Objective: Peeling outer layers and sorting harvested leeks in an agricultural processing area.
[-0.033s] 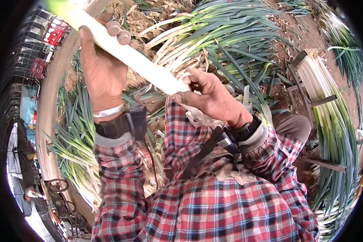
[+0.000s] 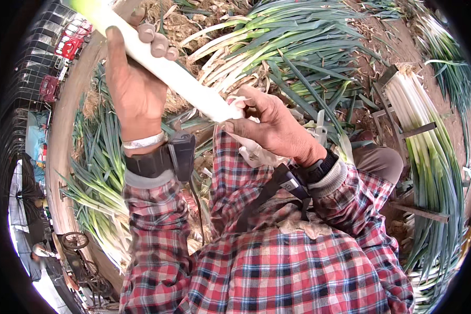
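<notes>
Behind everything, a big heap of leeks (image 2: 293,47) on dry straw, green tops fanned out. To the right, a rack (image 2: 403,123) stacked with cleaned leeks, white ends all one way. Below, plaid sleeves (image 2: 277,272) filling the lower frame, a black band on each wrist.

Across the middle, one leek (image 2: 178,78), held slanted: white shaft running from upper left down to the root end at centre, over the lap.

Left hand (image 2: 136,89) wrapped shut round the shaft high up, fingers (image 2: 154,44) curled over the top, thumb behind. Right hand (image 2: 272,125) closed at the root end, fingertips pinching a loose flap of outer skin (image 2: 238,102) right where the shaft stops. Pale peeled scraps (image 2: 254,152) hanging just under that hand.

Likely step: stripping the dirty outer layer from the root end. To do it well:
- Keep the left grip firm but not crushing; a white shaft bruises and splits easily.
- Pinch the skin close to the base, so the layer lifts whole rather than tearing in strips.
- Pull along the shaft toward the green end, not sideways, to spare the clean layer below.
- Turn the shaft with the left hand to bring the next flap round, rather than reaching about with the right.
- Drop scraps clear of the rack.
</notes>
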